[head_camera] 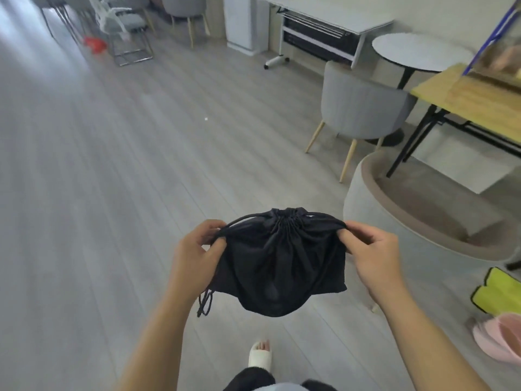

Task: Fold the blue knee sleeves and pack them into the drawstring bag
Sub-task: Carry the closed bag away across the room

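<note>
A black drawstring bag hangs in the air in front of me, over the grey floor. Its mouth is gathered tight at the top and the body bulges. My left hand pinches the cord and the cloth at the bag's left side. My right hand pinches the cord and the cloth at its right side. A knotted loop of cord dangles below my left hand. No blue knee sleeves show; whatever is inside the bag is hidden.
A grey round pouf seat stands close on the right, with a grey chair and a yellow table behind it. A yellow-green cloth and pink slippers lie at the lower right. Open floor stretches to the left.
</note>
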The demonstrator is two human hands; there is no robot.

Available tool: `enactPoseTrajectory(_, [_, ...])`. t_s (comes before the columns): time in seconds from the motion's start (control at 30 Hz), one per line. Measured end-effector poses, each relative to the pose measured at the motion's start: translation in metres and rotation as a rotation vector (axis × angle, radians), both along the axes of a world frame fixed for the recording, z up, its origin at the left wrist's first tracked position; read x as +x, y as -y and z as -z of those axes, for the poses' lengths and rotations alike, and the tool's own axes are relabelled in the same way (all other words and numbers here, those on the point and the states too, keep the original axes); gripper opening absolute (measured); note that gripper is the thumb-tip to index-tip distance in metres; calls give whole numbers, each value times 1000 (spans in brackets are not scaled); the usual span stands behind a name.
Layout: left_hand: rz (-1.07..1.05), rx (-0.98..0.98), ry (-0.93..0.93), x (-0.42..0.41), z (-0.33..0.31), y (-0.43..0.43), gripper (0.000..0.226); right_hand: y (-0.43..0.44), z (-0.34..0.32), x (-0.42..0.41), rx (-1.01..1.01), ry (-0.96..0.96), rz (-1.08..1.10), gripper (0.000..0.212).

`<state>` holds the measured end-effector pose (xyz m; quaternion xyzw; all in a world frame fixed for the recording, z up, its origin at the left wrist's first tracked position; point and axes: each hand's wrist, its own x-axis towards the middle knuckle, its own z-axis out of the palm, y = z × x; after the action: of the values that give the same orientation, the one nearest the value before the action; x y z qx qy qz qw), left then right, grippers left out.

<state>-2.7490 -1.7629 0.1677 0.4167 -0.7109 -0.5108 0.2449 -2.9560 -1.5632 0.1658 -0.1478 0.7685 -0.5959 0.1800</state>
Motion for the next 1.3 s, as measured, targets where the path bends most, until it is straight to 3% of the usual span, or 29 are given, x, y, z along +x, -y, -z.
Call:
enactPoseTrajectory(0.2, [90,-53,-48,-162,-10,135,34,110,-14,-130,-85,-32,90,20])
enactPoseTrajectory(0.4, [121,-100,-33,-335,16,275,27,254,23,-291,-124,-57,108,20])
enactPoseTrajectory(0.47, [128,-116,2,-389,18,323,28,307,24,-346,-162,-12,104,29])
enactPoseTrajectory(0.63, [80,-127,39,-502,4,454,26,447,15,-478,-204,19,44,25])
enactPoseTrajectory(0.77, [29,-112,16,-577,7,546,31,549,11,-568,-201,-23,-25,28])
enactPoseTrajectory(0.97, [36,-84,-45,-732,36,711,21,707,20,-717,-121,-121,-43,27])
enactPoseTrajectory(1.13, [159,-67,-78,-885,28,840,22,814,-3,-836,-123,-136,81,34])
enactPoseTrajectory(1.3, [330,-117,-102,-1049,-5,943,28,883,-22,-965,-117,-213,205,26])
